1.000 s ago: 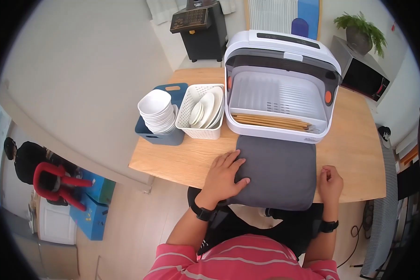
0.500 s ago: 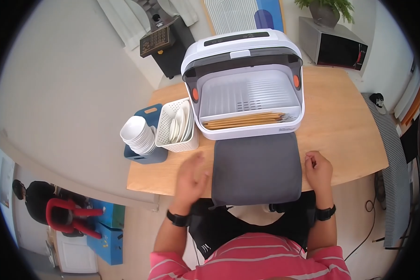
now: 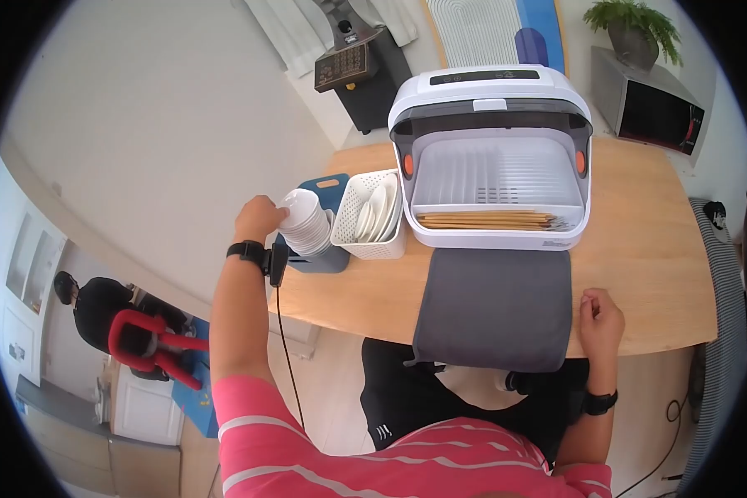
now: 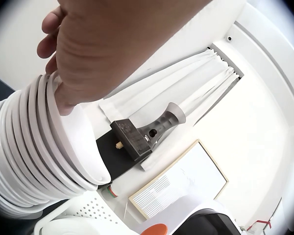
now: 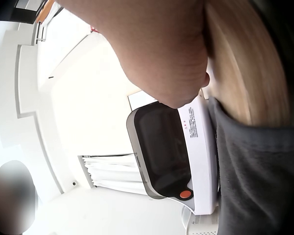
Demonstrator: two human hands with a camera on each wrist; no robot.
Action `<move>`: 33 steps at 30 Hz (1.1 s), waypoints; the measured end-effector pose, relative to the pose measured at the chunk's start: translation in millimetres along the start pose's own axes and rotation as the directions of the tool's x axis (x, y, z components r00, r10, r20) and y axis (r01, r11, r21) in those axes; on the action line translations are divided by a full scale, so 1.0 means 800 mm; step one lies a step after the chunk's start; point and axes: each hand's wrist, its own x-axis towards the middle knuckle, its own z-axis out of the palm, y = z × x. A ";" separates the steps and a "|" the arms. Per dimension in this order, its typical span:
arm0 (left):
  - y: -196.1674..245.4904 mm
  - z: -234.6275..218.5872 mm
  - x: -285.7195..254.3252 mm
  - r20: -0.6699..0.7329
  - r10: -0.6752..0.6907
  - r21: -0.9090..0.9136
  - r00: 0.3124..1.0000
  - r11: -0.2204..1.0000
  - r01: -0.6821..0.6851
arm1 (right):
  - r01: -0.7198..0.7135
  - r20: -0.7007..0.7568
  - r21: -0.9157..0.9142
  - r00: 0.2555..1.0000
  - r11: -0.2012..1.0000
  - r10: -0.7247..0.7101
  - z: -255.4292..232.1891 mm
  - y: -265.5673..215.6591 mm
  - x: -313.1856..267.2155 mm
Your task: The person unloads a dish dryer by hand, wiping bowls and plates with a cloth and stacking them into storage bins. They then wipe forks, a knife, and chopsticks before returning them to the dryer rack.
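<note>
At the table's left side, my left hand (image 3: pixel 260 218) reaches a tall stack of white bowls (image 3: pixel 309 228). In the left wrist view the thumb of this hand (image 4: pixel 100 49) lies inside the rim of the end bowl (image 4: pixel 83 142), with fingers on its outer side, pinching it. The bowls stand in a blue basket (image 3: pixel 327 261). Loosely curled, my right hand (image 3: pixel 602 322) rests on the tabletop right of a dark grey cloth (image 3: pixel 494 307) and holds nothing. The right wrist view shows this hand (image 5: pixel 161 58) near the cloth (image 5: pixel 259 181).
A white basket (image 3: pixel 379 249) of plates stands beside the blue one. Behind the cloth is a white cabinet (image 3: pixel 494 239) with its lid raised, racks inside and wooden chopsticks (image 3: pixel 481 221) along its front. A microwave (image 3: pixel 651 108) sits at the back right; a cable hangs from my left wrist.
My left hand has left the cloth's left edge and moved left and away from my body to the bowls, taking the end bowl's rim. My right hand has stayed resting on the table.
</note>
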 end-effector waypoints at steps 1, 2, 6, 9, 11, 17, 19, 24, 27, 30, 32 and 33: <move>0.001 -0.002 0.002 0.056 -0.017 0.017 0.998 1.000 0.016 | 0.003 -0.003 -0.004 1.000 1.000 -0.003 0.000 0.003 0.000; 0.003 -0.004 0.002 0.112 -0.035 0.036 0.993 0.999 0.031 | 0.013 -0.002 0.006 1.000 1.000 -0.013 0.002 0.007 0.000; 0.006 -0.006 0.000 0.045 -0.044 0.086 0.998 0.996 0.040 | 0.005 0.017 0.016 1.000 1.000 -0.005 0.003 0.006 0.002; 0.005 -0.007 0.002 -0.061 -0.007 0.122 0.998 0.992 0.015 | -0.006 0.007 0.014 1.000 1.000 0.006 0.003 0.006 0.002; -0.005 -0.008 0.003 -0.133 0.020 0.060 0.991 0.998 -0.012 | -0.001 0.000 0.015 1.000 1.000 0.001 0.004 0.004 0.002; -0.004 -0.030 -0.033 -0.354 -0.096 -0.321 0.930 0.947 -0.024 | -0.016 -0.001 -0.020 1.000 1.000 0.016 0.005 0.002 0.002; 0.000 -0.017 -0.066 -0.432 -0.039 -0.449 0.901 0.876 -0.177 | -0.008 -0.006 -0.034 1.000 0.999 0.008 0.007 0.005 0.002; 0.055 0.093 -0.193 0.052 0.215 -0.997 0.975 0.071 0.038 | -0.043 0.033 0.010 0.999 0.999 0.043 0.007 -0.002 0.004; 0.117 0.171 -0.263 0.357 0.485 -0.812 0.798 -0.261 0.521 | -0.118 0.114 -0.023 0.986 0.993 0.120 0.002 -0.011 0.007; 0.145 0.192 -0.286 0.389 0.704 -0.724 0.594 -0.165 0.670 | -0.135 0.136 -0.031 0.981 0.990 0.138 0.003 -0.008 0.003; 0.162 0.190 -0.296 0.400 0.709 -0.747 0.581 -0.115 0.655 | -0.107 0.143 -0.075 0.983 0.991 0.116 0.001 -0.013 -0.001; 0.167 0.185 -0.296 0.397 0.720 -0.741 0.569 -0.114 0.662 | -0.081 0.155 -0.099 0.983 0.992 0.095 0.001 -0.021 -0.003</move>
